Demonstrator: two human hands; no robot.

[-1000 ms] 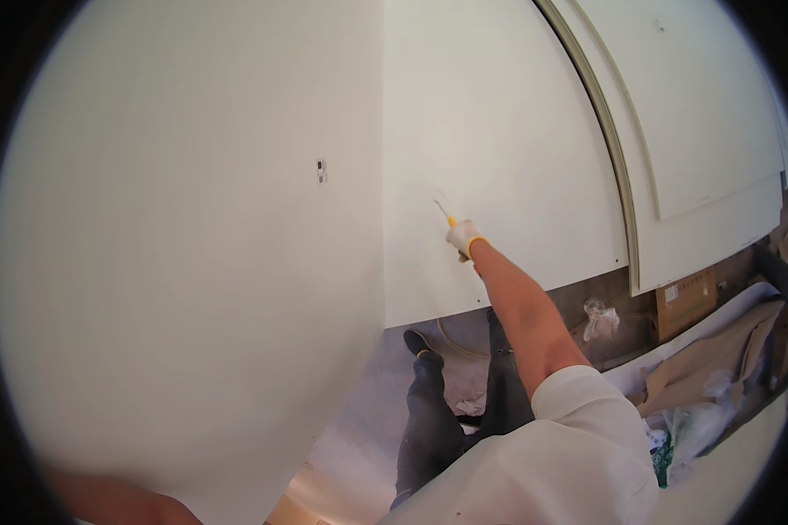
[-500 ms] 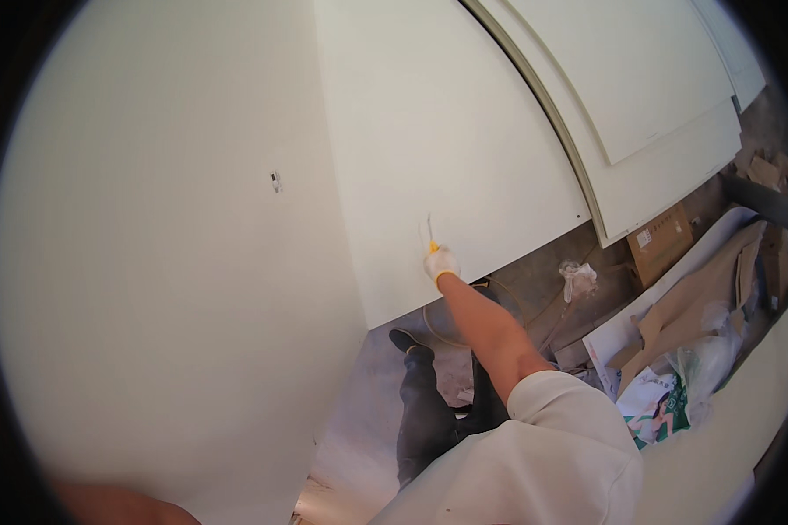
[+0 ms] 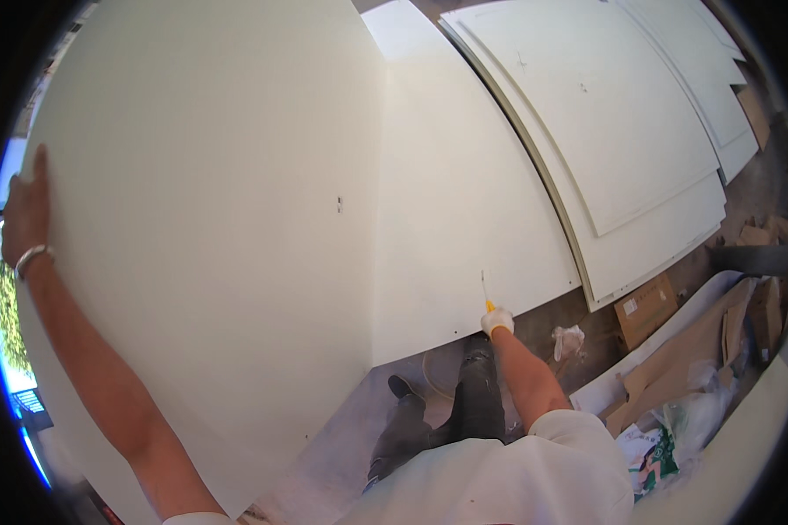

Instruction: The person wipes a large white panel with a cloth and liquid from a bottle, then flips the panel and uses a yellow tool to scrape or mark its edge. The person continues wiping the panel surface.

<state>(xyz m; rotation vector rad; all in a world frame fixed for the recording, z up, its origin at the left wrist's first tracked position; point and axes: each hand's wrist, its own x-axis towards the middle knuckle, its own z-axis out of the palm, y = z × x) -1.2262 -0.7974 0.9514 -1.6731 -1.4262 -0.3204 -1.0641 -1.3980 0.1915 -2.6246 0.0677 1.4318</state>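
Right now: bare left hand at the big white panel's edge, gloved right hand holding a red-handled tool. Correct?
No: the tool handle is yellow, not red, in the head view. The gloved right hand holds it, and the bare left hand is at the edge of the big white panel.

The bare left hand point(image 3: 28, 219), a pale bracelet point(image 3: 33, 257) at its wrist, lies against the left edge of a large flat white panel point(image 3: 201, 219). The right hand point(image 3: 497, 321), in a white glove point(image 3: 502, 324), grips a slim yellow-handled tool point(image 3: 489, 305) over a second flat white panel point(image 3: 455, 192). Further right are stacked white boards point(image 3: 622, 149) and a brown cardboard box point(image 3: 646, 313).
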